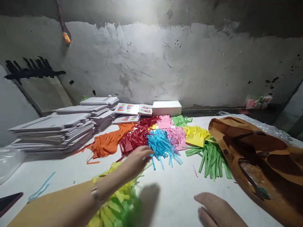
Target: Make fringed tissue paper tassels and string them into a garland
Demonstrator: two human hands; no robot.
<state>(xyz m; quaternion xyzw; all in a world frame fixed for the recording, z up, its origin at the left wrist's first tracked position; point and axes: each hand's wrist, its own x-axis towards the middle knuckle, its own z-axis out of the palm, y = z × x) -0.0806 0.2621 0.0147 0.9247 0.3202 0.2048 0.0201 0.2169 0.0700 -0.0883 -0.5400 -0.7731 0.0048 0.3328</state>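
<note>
My left hand (140, 155) stretches across the white table to a bunch of blue fringed paper (159, 143), its fingers closed at the near left edge of it. The fingertips are partly hidden there. Under my left forearm lies yellow and green fringed paper (119, 197), blurred at its lower right. My right hand (216, 209) is low at the right, fingers apart and holding nothing. Beyond the blue bunch are dark red fringe (133, 140), pink fringe (177, 136) and yellow fringe (196, 135). Orange fringe (106, 145) lies to the left, green fringe (214, 160) to the right.
Tall stacks of white card (56, 126) stand at the left. Printed packs (127, 108) and a white box (167, 108) sit at the back. A brown bag (258, 151) occupies the right side. A phone (9, 201) and brown board (54, 205) lie at the near left.
</note>
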